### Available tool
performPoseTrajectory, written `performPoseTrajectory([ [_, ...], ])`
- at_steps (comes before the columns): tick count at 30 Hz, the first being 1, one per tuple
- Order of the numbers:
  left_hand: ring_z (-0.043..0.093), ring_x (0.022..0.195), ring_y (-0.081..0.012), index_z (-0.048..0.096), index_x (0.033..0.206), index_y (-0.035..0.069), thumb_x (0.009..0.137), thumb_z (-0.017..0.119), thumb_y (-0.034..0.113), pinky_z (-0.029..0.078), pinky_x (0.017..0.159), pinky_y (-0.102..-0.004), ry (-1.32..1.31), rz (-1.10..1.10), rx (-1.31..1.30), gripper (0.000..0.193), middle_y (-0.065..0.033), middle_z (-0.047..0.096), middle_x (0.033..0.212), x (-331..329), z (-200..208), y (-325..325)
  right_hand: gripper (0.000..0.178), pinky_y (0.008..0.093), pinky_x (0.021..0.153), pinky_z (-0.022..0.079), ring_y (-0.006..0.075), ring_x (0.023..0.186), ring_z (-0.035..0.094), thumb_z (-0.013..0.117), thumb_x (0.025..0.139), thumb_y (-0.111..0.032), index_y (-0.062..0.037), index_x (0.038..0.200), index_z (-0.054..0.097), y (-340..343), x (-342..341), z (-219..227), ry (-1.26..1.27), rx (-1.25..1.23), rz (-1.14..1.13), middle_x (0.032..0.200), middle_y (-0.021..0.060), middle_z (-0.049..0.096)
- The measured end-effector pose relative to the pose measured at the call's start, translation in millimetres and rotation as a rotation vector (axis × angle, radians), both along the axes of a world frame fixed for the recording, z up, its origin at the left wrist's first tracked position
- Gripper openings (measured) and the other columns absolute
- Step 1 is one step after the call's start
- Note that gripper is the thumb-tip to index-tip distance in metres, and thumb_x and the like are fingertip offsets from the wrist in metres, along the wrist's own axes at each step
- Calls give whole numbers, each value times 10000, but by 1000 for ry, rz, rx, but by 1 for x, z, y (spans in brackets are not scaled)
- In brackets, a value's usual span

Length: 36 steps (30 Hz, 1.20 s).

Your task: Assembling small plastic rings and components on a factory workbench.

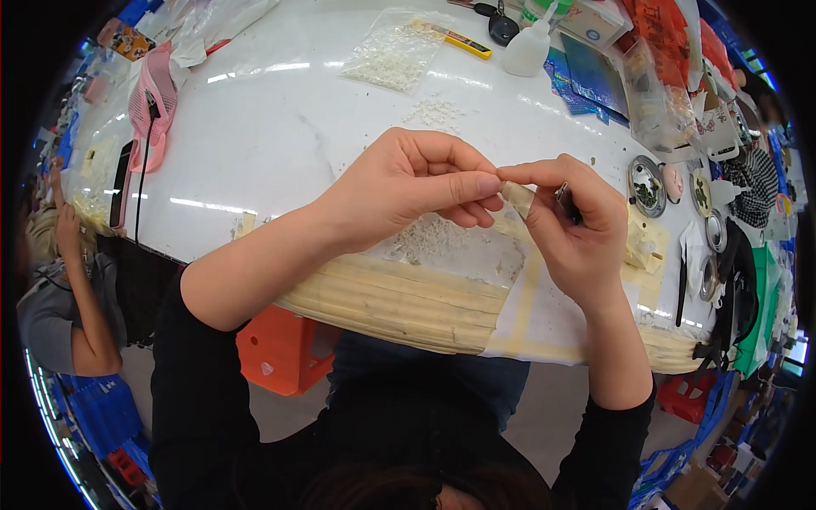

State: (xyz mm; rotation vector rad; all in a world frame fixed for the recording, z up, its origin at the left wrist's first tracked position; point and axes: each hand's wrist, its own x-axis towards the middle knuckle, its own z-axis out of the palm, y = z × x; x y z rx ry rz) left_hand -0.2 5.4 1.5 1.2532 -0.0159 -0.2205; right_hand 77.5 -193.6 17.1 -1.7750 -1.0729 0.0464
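My hands meet above the table's near side, fingertips touching. A short strip of translucent, yellowish tape stretches between the index finger and thumb of my right hand. A small dark metal thing, its kind unclear, shows in the curl of that hand's other fingers. My left hand pinches thumb to index finger at the tape's upper end; anything between those fingertips is hidden. Tiny white pieces lie scattered beneath my hands, and another small pile lies farther back.
Yellowish tape strips cover the table's front edge. At the back are a clear bag of white pieces, a yellow cutter and a white squeeze bottle. Round metal dishes stand right. A person sits left.
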Motion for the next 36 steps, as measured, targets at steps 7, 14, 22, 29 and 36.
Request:
performPoseTrajectory([
  [7, 700, 819, -158, 659, 1052, 16, 957, 613, 125, 566, 705, -235, 129, -22, -232, 152, -105, 708, 920, -2, -2, 0, 282, 191, 486, 368, 42, 543, 504, 592, 724, 118, -26, 943, 693, 1, -1, -4, -84, 58, -5, 761, 17, 627],
  [14, 698, 795, -154, 661, 1026, 14, 929, 648, 101, 566, 693, -244, 31, -3, -114, 131, -116, 709, 911, -4, 2, -3, 252, 177, 477, 347, 18, 546, 482, 591, 747, 120, -18, 935, 686, 2, -4, -13, 20, 162, 7, 779, 8, 639],
  [22, 695, 776, -146, 653, 980, 3, 916, 664, 104, 568, 687, -249, -82, 71, -71, 120, -103, 702, 874, -5, 1, -5, 239, 175, 481, 350, 23, 556, 490, 612, 757, 100, -23, 947, 690, 2, -5, -10, 27, 124, -13, 777, 12, 642],
  [29, 690, 770, -137, 646, 971, 0, 918, 654, 101, 567, 685, -243, -112, 114, 34, 114, -81, 692, 849, -7, 2, -5, 313, 187, 491, 388, 66, 589, 572, 601, 715, 100, -50, 970, 703, 3, -5, -5, -65, 34, -25, 791, 29, 654],
  [36, 678, 786, -118, 631, 973, -5, 921, 648, 95, 565, 693, -241, -126, 168, 55, 114, -71, 681, 861, -6, 3, -4, 328, 239, 516, 448, 133, 617, 614, 609, 710, 73, -51, 1003, 688, 4, -4, -4, -165, 16, -17, 820, 60, 667],
])
